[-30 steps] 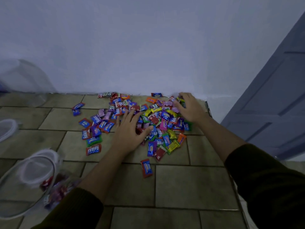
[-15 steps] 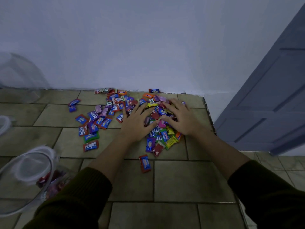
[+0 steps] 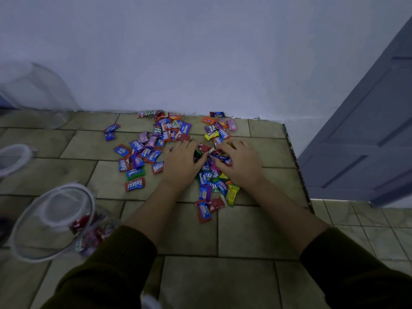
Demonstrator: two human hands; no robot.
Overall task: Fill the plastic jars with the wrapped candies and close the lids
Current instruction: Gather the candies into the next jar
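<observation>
Several wrapped candies (image 3: 156, 150) in red, blue, green and yellow lie scattered on the tiled floor by the white wall. My left hand (image 3: 181, 165) and my right hand (image 3: 239, 162) sit side by side on the pile, fingers curled inward around a bunch of candies (image 3: 210, 153) pressed between them. A clear plastic jar (image 3: 53, 221) lies tilted at the lower left, its mouth open toward me, with a few candies inside. More candies (image 3: 214, 192) lie just below my hands.
A second clear jar (image 3: 15, 157) shows at the left edge and a third (image 3: 42, 92) stands by the wall at the far left. A grey-blue door (image 3: 365, 139) is at the right. The raised tiled floor ends in an edge (image 3: 298, 172) at the right.
Both hands have drawn together from spread apart on the pile, raking candies inward. Their fingers have curled from flat into a cupped grip on a bunch between them.
</observation>
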